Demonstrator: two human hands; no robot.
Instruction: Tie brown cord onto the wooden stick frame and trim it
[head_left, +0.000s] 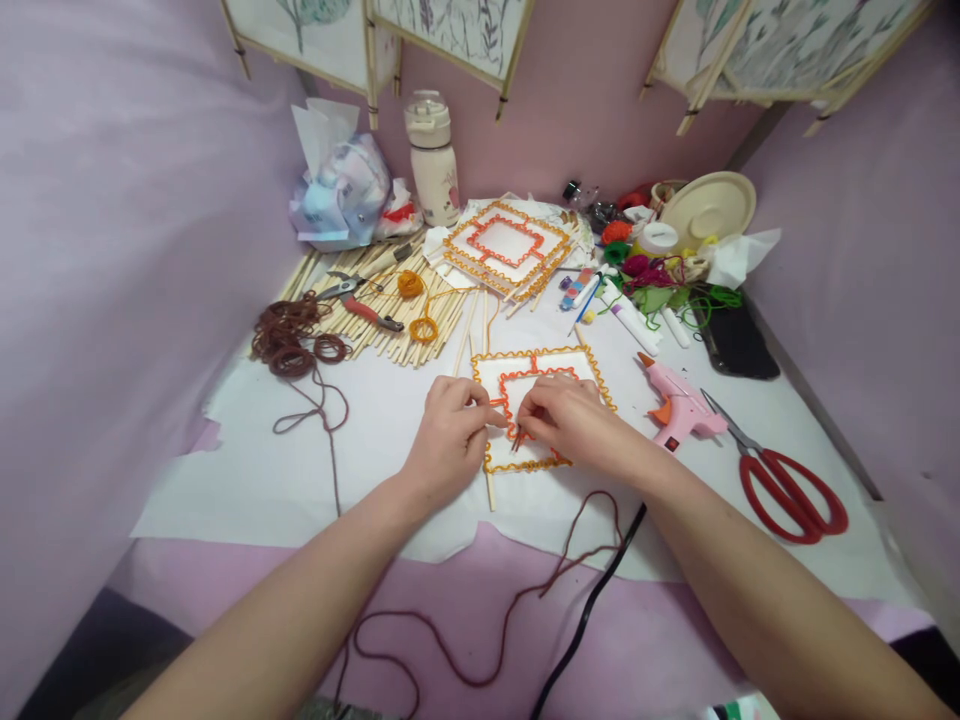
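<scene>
A square white panel [551, 361] lies flat, edged with wavy orange-yellow yarn, with a red-orange yarn square inside it. My left hand [454, 435] rests over the panel's left edge, its fingers curled and the fingertips close to the inner square; what they grip, if anything, is hidden. Over the panel's middle, my right hand [566, 415] pinches a short end of dark brown yarn [517, 440] near the inner square's lower left corner. A loose length of brown yarn [510, 620] trails below over the table's front edge.
At right lie a pink glue gun [679, 400], red-handled scissors [787, 490] and a phone [739, 335]. Behind stand a bottle [433, 165] and tissue pack [341, 190]. Pruning shears [364, 305] rest on wooden sticks [405, 335], near a brown yarn bundle [292, 335]. Another panel [506, 245] lies behind.
</scene>
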